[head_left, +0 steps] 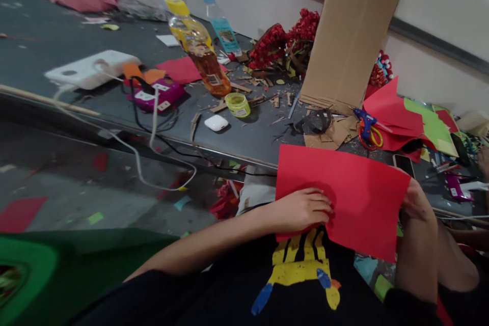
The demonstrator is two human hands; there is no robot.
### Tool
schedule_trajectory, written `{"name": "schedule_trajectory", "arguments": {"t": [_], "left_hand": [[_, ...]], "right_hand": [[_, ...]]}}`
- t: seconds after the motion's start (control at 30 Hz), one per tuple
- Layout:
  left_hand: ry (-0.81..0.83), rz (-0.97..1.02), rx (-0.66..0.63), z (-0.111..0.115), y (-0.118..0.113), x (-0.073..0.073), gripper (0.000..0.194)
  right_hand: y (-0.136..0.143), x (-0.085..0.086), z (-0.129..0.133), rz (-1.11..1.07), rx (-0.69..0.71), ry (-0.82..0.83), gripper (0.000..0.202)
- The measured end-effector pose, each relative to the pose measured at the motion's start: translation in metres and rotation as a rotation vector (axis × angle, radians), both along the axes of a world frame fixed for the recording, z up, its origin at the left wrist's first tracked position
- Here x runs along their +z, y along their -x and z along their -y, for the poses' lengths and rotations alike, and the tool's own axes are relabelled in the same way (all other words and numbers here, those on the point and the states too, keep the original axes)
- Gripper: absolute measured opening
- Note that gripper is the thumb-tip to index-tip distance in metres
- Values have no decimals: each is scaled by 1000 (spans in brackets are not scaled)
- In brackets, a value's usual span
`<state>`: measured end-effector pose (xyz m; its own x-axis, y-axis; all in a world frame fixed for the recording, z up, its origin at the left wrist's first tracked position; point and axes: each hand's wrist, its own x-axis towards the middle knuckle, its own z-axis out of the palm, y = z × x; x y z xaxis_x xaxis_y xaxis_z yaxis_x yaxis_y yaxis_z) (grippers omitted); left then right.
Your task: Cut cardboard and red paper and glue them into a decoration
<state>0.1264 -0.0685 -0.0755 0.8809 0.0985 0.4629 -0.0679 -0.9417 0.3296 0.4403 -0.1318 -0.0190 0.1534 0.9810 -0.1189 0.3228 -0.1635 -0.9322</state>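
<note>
A stiff sheet of red paper (367,198) is held up in front of my black shirt, close to the table's front edge. My left hand (307,209) lies across its lower left part, fingers bent together and pressing on it; the thumb is hidden. At the sheet's right edge my right hand (416,198) grips the paper, with some fingers out of sight behind it. Just beyond the sheet are a phone (404,164), a blue glue gun (365,121) and scissors (370,138) with red and yellow handles.
A cardboard sheet (351,35) leans on the wall among scraps. Farther left stand a yellow-capped bottle (202,56), a water bottle (225,33), a small jar (237,106) and a purple power strip (160,96) with cables hanging over the edge. Another person's arm (460,260) is at right.
</note>
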Motion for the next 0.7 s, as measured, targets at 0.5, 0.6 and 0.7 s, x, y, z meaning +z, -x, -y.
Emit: {"name": "schedule_trajectory", "arguments": {"t": [0.5, 0.6, 0.7], "left_hand": [[23, 62, 87, -12, -5, 1, 24], [29, 76, 115, -21, -15, 0, 25], [24, 95, 132, -26, -25, -2, 25]], "right_hand": [[-6, 1, -81, 292, -63, -73, 41], [-17, 1, -100, 354, -22, -11, 43], [-25, 1, -116, 528, -24, 14, 40]]}}
